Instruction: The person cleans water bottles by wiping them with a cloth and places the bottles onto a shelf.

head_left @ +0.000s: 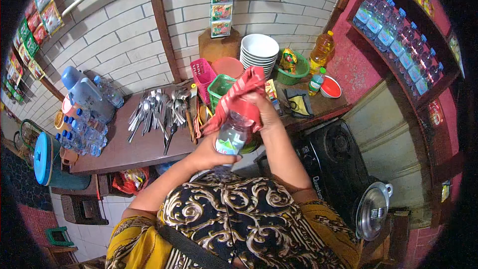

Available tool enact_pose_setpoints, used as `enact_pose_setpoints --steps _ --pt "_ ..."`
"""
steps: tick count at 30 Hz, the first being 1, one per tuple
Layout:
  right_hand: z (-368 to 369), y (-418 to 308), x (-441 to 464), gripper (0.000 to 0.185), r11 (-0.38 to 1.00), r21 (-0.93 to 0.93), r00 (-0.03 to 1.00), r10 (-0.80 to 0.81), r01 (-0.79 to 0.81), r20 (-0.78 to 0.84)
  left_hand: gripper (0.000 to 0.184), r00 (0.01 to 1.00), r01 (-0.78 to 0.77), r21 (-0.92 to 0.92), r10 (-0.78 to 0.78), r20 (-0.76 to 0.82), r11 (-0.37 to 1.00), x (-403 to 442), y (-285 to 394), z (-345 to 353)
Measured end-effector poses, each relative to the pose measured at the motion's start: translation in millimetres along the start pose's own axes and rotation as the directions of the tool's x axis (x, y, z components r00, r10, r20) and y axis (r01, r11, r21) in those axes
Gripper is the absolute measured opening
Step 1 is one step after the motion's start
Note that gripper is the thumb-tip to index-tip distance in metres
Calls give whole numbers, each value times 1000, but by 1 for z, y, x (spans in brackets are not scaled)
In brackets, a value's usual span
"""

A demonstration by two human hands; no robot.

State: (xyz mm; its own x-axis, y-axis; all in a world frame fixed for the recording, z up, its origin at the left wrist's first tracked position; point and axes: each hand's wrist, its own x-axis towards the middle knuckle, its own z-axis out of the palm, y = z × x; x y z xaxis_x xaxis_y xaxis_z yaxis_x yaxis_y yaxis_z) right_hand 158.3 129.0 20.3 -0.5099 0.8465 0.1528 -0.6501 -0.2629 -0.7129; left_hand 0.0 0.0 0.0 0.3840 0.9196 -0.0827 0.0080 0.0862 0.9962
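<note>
Red cloth [243, 100], labelled bottle [233, 134] in left hand [211, 153], "Quantum" stove [336, 157]

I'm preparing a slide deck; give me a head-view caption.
The left hand grips a clear bottle while the right hand holds a red cloth against it.

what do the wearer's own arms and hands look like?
Left hand and right hand are bare: no gloves, no watch or bracelet visible on either wrist. Forearms are bare too. Loose mustard-yellow sleeves with black-and-cream patterning end around the elbows.
</note>
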Motion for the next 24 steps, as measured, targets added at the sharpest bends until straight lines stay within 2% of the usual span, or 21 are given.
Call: enact_pose_setpoints --steps 1,2,4,5,6,8,9,10,11,12,13,14,15,16,17,18,19,20,21,22,24 --pt "11 -7 -2 56 979 -202 998 -10 -2 -62 77 990 -88 56 94 -104 995 0 -1 1" --pt "27 -11 -5 57 965 -261 990 -51 15 -130 74 948 -92 291 173 -266 952 2 -10 -1" --pt "16 10 -1 48 855 -483 902 -343 186 -260 76 887 43 610 251 -388 792 10 -3 10" --pt "17 22 -6 61 794 -581 847 -424 177 -321 80 889 62 634 246 -386 771 8 7 13" --pt "21 30 -11 67 722 -656 824 -498 221 -270 80 890 59 638 248 -382 767 7 15 15" --pt "8 54 -16 77 586 -774 797 -573 238 -189 82 856 249 642 145 -496 726 9 24 21" --pt "12 60 -20 79 564 -789 791 -586 241 -177 80 834 183 668 245 -494 721 11 19 21" --pt "15 63 -23 80 544 -804 785 -596 242 -167 80 836 187 667 241 -494 721 11 16 21" --pt "6 71 -22 80 631 -747 819 -530 209 -219 81 827 169 669 265 -495 724 11 15 22" --pt "8 68 -25 80 631 -747 819 -531 210 -219 83 818 149 673 292 -495 725 12 14 22" --pt "14 60 -30 77 796 -576 886 -389 185 -253 83 820 149 674 291 -494 724 16 4 19" --pt "18 52 -34 73 916 -378 938 -240 134 -249 85 822 -56 560 356 -444 827 23 -14 14" --pt "18 42 -36 65 951 -303 982 -118 69 -147 87 808 -260 408 428 -405 875 25 -14 14" --pt "9 40 -38 62 983 -182 992 -22 -1 -124 86 856 -215 321 336 -392 922 23 -13 15" --pt "0 39 -39 58 995 -62 994 73 -78 -87 81 940 -133 117 163 -301 984 19 -10 13" --pt "-3 34 -35 70 996 12 982 83 -86 172 76 986 -14 -78 1 -168 997 13 6 15" --pt "-18 38 -38 78 994 14 990 103 -105 95 69 996 8 -74 -15 -88 997 13 -1 11" --pt "-32 44 -43 85 992 19 992 125 -126 18 67 997 38 -173 -49 -57 984 13 -10 11" --pt "-33 43 -45 95 987 123 994 99 -104 43 65 996 73 -270 -82 -22 960 13 -13 12" --pt "-39 46 -39 94 984 149 993 91 -102 80 60 985 145 -302 -109 131 942 11 -12 7" --pt "-46 49 -34 93 979 177 990 80 -100 115 55 947 246 -499 -97 306 831 7 -14 12"
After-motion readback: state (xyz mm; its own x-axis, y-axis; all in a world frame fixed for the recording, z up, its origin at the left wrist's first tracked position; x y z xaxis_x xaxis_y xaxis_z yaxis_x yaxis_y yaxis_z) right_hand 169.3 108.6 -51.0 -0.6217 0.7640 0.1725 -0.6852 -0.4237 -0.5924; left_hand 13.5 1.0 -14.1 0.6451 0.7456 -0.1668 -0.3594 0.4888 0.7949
